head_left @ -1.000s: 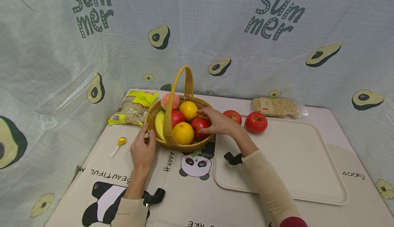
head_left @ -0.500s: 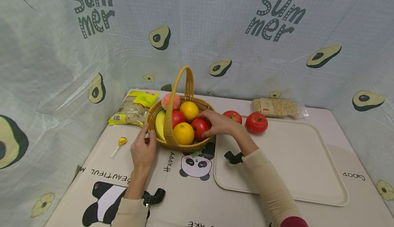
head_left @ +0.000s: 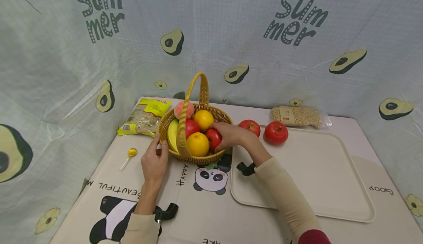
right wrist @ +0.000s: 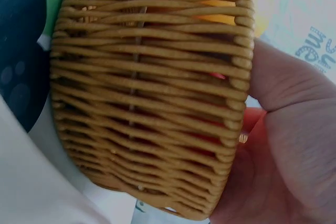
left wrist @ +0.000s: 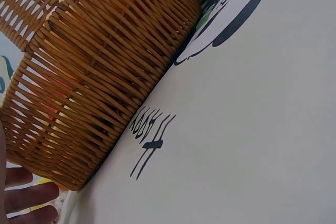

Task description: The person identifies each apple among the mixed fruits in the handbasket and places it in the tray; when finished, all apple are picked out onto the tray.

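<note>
A yellow wicker basket with a tall arched handle holds a banana, a pink peach-like fruit, two oranges and two red apples. My right hand reaches over the basket's right rim and grips the right-hand apple; the fingertips are partly hidden. In the right wrist view, the thumb lies inside the rim, with red showing beneath it. My left hand rests at the basket's left side, fingers loosely extended. Fingers show beside the wicker in the left wrist view.
Two more red apples sit at the far left end of a beige tray. Behind it lies a bag of grain. A yellow food bag and a lollipop are left of the basket.
My right hand has moved slightly left and deeper into the basket, its fingers closing around the right-hand apple. The left hand stays at the basket's side.
</note>
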`<state>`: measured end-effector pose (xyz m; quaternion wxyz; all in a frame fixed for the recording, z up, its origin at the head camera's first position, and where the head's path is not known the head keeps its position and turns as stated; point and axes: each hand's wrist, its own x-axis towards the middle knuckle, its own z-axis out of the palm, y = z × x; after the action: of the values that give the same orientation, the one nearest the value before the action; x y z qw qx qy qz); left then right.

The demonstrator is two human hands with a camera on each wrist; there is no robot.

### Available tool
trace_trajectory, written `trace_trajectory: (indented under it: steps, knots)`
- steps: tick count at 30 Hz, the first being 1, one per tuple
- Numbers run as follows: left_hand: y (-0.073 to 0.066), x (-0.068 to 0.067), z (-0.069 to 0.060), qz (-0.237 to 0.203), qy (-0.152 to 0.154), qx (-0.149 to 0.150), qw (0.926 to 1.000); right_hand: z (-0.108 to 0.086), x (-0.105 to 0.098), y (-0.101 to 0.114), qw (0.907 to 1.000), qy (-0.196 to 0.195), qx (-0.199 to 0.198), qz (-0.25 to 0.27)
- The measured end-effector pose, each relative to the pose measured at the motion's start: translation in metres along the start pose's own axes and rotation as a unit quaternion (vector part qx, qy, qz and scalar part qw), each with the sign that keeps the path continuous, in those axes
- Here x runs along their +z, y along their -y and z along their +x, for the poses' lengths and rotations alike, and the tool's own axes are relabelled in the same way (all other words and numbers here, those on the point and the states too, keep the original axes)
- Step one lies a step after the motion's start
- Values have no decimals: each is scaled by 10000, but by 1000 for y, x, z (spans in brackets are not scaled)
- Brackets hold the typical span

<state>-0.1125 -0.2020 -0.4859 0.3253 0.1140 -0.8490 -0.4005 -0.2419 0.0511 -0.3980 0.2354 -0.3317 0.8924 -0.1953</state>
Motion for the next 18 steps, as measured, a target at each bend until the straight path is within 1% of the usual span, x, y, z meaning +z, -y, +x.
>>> trace_trajectory:
  steps: [3, 9, 14, 18]
  knots:
    - [-1, 0, 0, -45, 10, 3, 10000, 1, 1, 0, 10000, -36, 23, -86]
    - [-1, 1, 0, -68, -14, 66, 10000, 0, 1, -1, 9999, -99, -61, -44]
    - [0, 1, -1, -72, -5, 34, 10000, -2, -2, -2, 9997, -126, -141, 145]
    - [0, 1, -1, -49, -2, 7, 10000, -5, -5, -4, 9990, -233, -130, 370]
